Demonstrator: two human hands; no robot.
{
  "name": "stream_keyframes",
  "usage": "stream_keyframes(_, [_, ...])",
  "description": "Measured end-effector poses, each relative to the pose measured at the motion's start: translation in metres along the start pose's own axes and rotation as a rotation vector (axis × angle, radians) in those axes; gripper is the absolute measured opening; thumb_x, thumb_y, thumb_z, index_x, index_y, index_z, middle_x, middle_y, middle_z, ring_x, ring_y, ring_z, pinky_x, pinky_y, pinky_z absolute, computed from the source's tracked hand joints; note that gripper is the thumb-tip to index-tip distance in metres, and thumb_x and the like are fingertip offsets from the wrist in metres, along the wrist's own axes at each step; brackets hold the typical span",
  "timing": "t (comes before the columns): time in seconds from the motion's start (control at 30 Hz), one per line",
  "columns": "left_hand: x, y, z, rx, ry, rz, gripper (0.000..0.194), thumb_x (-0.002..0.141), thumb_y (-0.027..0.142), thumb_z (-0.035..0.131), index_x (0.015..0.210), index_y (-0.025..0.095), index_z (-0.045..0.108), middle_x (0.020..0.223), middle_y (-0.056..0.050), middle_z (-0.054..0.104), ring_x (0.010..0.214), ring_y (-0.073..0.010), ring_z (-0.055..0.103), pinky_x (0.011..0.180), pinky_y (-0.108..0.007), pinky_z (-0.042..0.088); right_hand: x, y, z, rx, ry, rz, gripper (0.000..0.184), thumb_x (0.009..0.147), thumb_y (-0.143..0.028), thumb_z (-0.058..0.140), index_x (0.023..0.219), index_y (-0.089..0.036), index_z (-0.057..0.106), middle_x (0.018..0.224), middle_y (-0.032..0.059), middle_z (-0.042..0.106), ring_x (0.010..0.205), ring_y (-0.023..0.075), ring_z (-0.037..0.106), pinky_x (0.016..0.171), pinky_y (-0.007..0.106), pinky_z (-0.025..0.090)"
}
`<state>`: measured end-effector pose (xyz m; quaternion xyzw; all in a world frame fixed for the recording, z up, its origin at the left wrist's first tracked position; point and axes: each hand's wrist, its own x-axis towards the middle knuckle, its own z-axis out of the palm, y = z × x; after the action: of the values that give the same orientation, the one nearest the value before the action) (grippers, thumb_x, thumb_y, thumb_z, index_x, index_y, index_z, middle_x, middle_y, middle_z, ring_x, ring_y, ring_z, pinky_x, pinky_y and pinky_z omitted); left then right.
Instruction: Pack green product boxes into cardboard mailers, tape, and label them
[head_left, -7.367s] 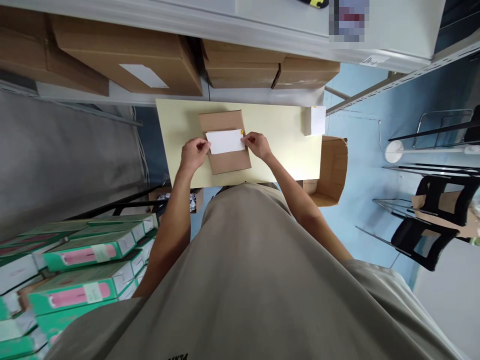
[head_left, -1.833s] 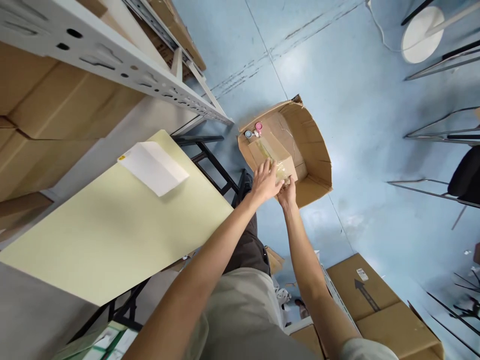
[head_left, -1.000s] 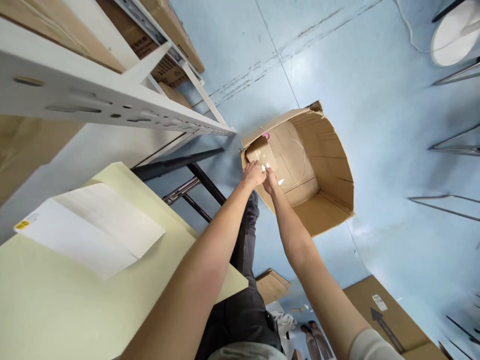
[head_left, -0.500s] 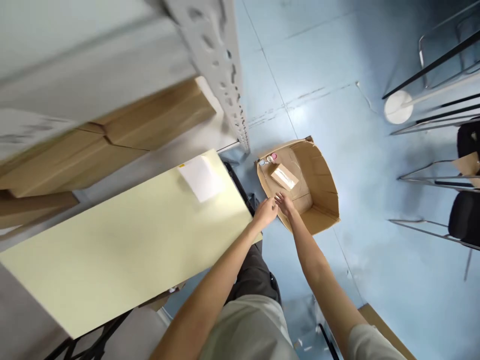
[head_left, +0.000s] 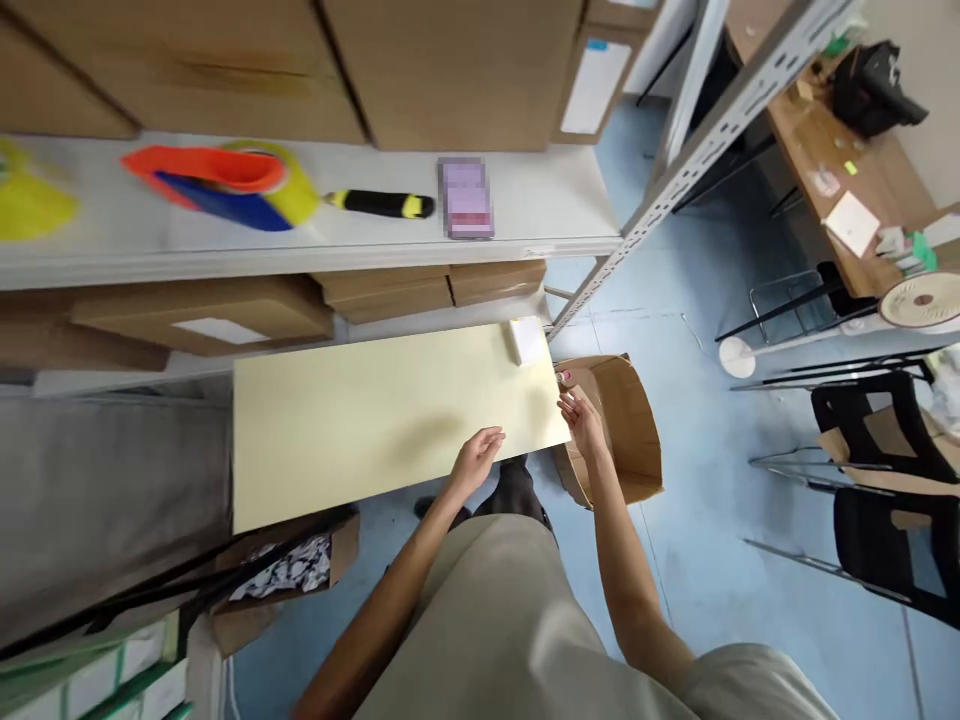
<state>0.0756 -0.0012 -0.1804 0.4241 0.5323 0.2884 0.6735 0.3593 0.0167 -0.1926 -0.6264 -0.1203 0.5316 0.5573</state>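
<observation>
Left hand point(head_left: 476, 462): palm half turned in over the near edge of the cream tabletop point(head_left: 337, 420), fingers loosely together, thumb a little off them, with no item showing in the grip. From where I stand it looks like a relaxed pose, not one set to press or pinch.

Right hand point(head_left: 583, 422): by the short right end of the tabletop, partly in front of the open carton; fingers parted and slightly curled, a fairly wide, unloaded grip as far as I can see. The loose curl would suit small, light things.

White paper stack point(head_left: 529, 342): on the tabletop near its far right corner, the nearest loose thing to the right hand. I'd say it sits there to be within reach while leaving working room alongside.

Open carton point(head_left: 636, 430): on the floor just beside the tabletop's right end, mouth up, probably so things can go in without a step. Just inside its rim is a small pink-and-white item point(head_left: 564, 377), too small from here for me to name fairly.

Shelf point(head_left: 300, 245): above the far side of the tabletop, with a tape dispenser point(head_left: 210, 168) and a utility knife point(head_left: 382, 203) lying near the front, presumably for quick grabbing. Cardboard boxes point(head_left: 450, 70) stand behind them, as if stored deeper to spare the front.

Low box point(head_left: 345, 550): below the tabletop's near left side, crumpled stuff inside, seemingly tucked out of the way.
</observation>
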Motion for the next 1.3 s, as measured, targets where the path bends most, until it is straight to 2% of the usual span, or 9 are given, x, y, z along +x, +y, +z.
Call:
stream_keyframes(0.1, [-0.046,-0.004,-0.053,-0.096,0.079,0.015,0.066,0.084,0.075,0.082,0.121,0.020,0.077,0.131,-0.022,0.085,0.131,-0.0400,0.081,0.121,-0.059,0.061,-0.050,-0.007,0.043,-0.078,-0.079,-0.018,0.047,0.088,-0.057,0.089,0.122,-0.025,0.082,0.139,0.0135,0.086,0.128,0.0286,0.083,0.115,0.044,0.063])
stream_keyframes(0.17, [-0.073,-0.005,-0.086,-0.137,0.137,0.048,0.066,0.082,0.075,0.083,0.118,0.021,0.078,0.129,-0.021,0.085,0.126,-0.0391,0.082,0.119,-0.059,0.061,-0.082,-0.004,0.073,-0.123,-0.116,-0.043,0.050,0.086,-0.058,0.091,0.123,-0.026,0.082,0.137,0.0131,0.087,0.129,0.0305,0.083,0.114,0.046,0.063])
stream_keyframes(0.33, [-0.135,0.001,-0.162,-0.206,0.381,0.159,0.055,0.087,0.073,0.078,0.108,0.023,0.078,0.122,-0.017,0.086,0.114,-0.0337,0.083,0.112,-0.054,0.064,-0.152,0.023,0.158,-0.251,-0.288,-0.044,0.055,0.080,-0.063,0.094,0.118,-0.025,0.084,0.127,0.0123,0.089,0.121,0.0303,0.084,0.114,0.047,0.061])
stream_keyframes(0.47, [-0.187,0.010,-0.210,-0.287,0.561,0.253,0.047,0.091,0.067,0.079,0.107,0.023,0.077,0.122,-0.015,0.086,0.121,-0.0317,0.081,0.118,-0.050,0.061,-0.202,0.045,0.225,-0.360,-0.473,-0.038,0.053,0.082,-0.063,0.093,0.118,-0.025,0.085,0.125,0.0121,0.089,0.116,0.0285,0.084,0.115,0.047,0.059])
stream_keyframes(0.6, [-0.234,0.013,-0.242,-0.404,0.739,0.319,0.042,0.091,0.061,0.082,0.105,0.022,0.074,0.126,-0.016,0.085,0.128,-0.0325,0.080,0.119,-0.049,0.060,-0.238,0.056,0.288,-0.498,-0.695,-0.041,0.048,0.088,-0.062,0.090,0.120,-0.026,0.085,0.126,0.0118,0.088,0.117,0.0287,0.084,0.114,0.048,0.060])
stream_keyframes(0.8, [-0.291,0.005,-0.267,-0.478,1.059,0.359,0.038,0.090,0.058,0.082,0.100,0.023,0.070,0.122,-0.014,0.086,0.124,-0.0318,0.081,0.112,-0.048,0.062,-0.277,0.081,0.377,-0.693,-1.084,-0.021,0.047,0.093,-0.062,0.087,0.123,-0.027,0.083,0.128,0.0121,0.088,0.118,0.0308,0.083,0.114,0.052,0.060])
stream_keyframes(1.0, [-0.359,-0.010,-0.263,-0.543,1.404,0.304,0.036,0.090,0.056,0.083,0.095,0.023,0.069,0.120,-0.013,0.086,0.118,-0.0299,0.081,0.112,-0.047,0.061,-0.329,0.140,0.446,-0.859,-1.557,0.124,0.053,0.091,-0.067,0.089,0.123,-0.026,0.082,0.126,0.0120,0.088,0.120,0.0315,0.084,0.117,0.052,0.062])
stream_keyframes(1.13, [-0.396,-0.029,-0.247,-0.626,1.615,0.233,0.044,0.089,0.063,0.087,0.093,0.023,0.067,0.120,-0.013,0.085,0.122,-0.0317,0.080,0.115,-0.049,0.060,-0.373,0.191,0.470,-0.899,-1.862,0.084,0.055,0.095,-0.071,0.084,0.126,-0.026,0.080,0.133,0.0122,0.086,0.125,0.0297,0.082,0.114,0.047,0.064])
stream_keyframes(1.3, [-0.417,-0.055,-0.237,-0.740,1.737,0.179,0.048,0.087,0.065,0.090,0.096,0.024,0.067,0.124,-0.013,0.085,0.126,-0.0327,0.079,0.119,-0.052,0.059,-0.439,0.241,0.478,-0.935,-2.077,-0.256,0.059,0.100,-0.068,0.079,0.143,-0.027,0.074,0.150,0.0138,0.076,0.133,0.0292,0.076,0.109,0.043,0.068])
